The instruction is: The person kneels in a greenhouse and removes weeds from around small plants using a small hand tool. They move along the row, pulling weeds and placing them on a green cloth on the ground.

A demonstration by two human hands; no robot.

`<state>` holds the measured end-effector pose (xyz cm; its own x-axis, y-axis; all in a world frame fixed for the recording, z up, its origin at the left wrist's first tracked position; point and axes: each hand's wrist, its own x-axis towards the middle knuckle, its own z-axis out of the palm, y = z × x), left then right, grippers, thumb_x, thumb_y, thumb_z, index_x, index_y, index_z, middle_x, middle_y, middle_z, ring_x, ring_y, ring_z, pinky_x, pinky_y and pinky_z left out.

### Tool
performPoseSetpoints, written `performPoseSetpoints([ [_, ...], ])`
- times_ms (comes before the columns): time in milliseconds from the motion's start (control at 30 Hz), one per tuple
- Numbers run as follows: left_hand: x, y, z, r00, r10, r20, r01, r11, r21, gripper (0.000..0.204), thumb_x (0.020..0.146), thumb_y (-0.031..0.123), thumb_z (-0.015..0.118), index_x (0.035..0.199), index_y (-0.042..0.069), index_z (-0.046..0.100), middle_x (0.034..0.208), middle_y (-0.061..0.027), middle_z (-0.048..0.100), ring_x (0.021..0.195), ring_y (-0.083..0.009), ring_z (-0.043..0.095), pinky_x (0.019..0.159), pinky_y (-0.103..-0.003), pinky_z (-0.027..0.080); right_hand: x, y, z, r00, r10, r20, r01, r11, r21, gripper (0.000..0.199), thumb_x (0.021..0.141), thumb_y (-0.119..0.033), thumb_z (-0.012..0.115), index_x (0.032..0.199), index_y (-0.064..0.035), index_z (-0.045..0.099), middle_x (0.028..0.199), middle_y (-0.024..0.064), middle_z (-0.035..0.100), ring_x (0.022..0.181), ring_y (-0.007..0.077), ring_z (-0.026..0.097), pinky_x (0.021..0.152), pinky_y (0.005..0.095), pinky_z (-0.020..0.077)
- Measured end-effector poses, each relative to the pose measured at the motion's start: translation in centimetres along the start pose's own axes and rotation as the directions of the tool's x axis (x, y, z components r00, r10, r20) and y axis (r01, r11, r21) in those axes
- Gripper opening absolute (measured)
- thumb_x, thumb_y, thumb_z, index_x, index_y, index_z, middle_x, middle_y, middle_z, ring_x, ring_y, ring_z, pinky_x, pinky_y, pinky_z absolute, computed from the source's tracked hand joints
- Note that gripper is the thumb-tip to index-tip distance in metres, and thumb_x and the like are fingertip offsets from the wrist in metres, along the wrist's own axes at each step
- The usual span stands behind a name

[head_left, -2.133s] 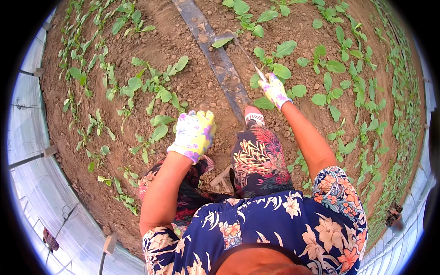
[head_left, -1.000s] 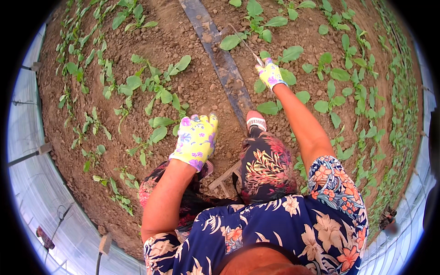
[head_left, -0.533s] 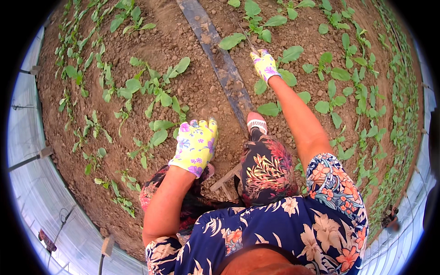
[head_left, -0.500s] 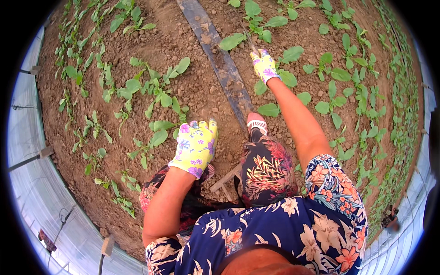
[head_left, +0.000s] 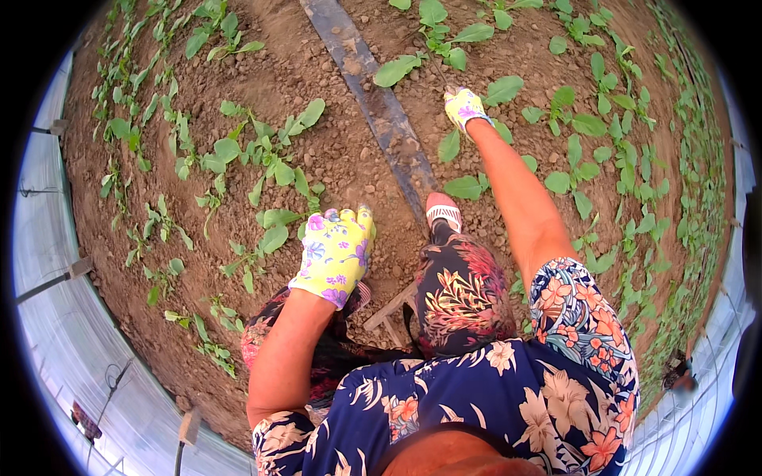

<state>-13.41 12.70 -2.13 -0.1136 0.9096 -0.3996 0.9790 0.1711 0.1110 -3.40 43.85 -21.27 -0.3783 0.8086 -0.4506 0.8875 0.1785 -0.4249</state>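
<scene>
My right hand (head_left: 464,107), in a flowered yellow glove, is stretched far forward among broad-leaved seedlings (head_left: 476,186). It is closed on a thin hand tool (head_left: 439,73) whose tip points at the soil beside a leafy seedling (head_left: 432,36). My left hand (head_left: 335,254), in a matching glove, is palm down just over bare soil in front of my left knee and holds nothing. I crouch on the soil, and my right foot (head_left: 443,213) sits next to a dark strip.
The dark flat irrigation strip (head_left: 373,95) runs along the bed from the top centre to my foot. Rows of green seedlings (head_left: 262,159) grow on both sides. A wooden piece (head_left: 389,309) lies under my legs. A white plastic greenhouse wall (head_left: 48,262) curves along the left.
My right hand has reached farther forward along the bed with the tool, past several seedlings. My left hand has stayed over the soil near my knee, shifting only slightly.
</scene>
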Motion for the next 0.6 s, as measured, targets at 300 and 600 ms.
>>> performPoseSetpoints([
  [300,0.1,0.6,-0.5,0.999,-0.001,0.053,0.002,1.000,-0.018,0.034,0.081,0.022,0.057,0.112,0.006,0.053,0.093,-0.0124,0.060,0.091,-0.0300,0.058,0.078,-0.043,0.041,-1.1,1.7,-0.7,0.998,0.057,0.021,-0.059,0.992,0.112,0.052,0.089,-0.041,0.046,0.115,0.0027,0.057,0.116,0.0266,0.056,0.109,0.0395,0.054,0.092,0.0432,0.0438],
  [600,-1.7,0.8,-0.8,0.998,-0.015,0.064,0.016,1.000,-0.010,0.033,0.081,0.021,0.058,0.111,0.006,0.053,0.095,-0.0122,0.060,0.093,-0.0306,0.057,0.077,-0.043,0.042,-15.2,7.7,-2.2,0.999,0.037,-0.016,-0.030,0.941,0.337,0.044,0.082,-0.031,0.062,0.113,-0.0009,0.054,0.099,0.0223,0.063,0.092,0.0331,0.062,0.078,0.0391,0.0472],
])
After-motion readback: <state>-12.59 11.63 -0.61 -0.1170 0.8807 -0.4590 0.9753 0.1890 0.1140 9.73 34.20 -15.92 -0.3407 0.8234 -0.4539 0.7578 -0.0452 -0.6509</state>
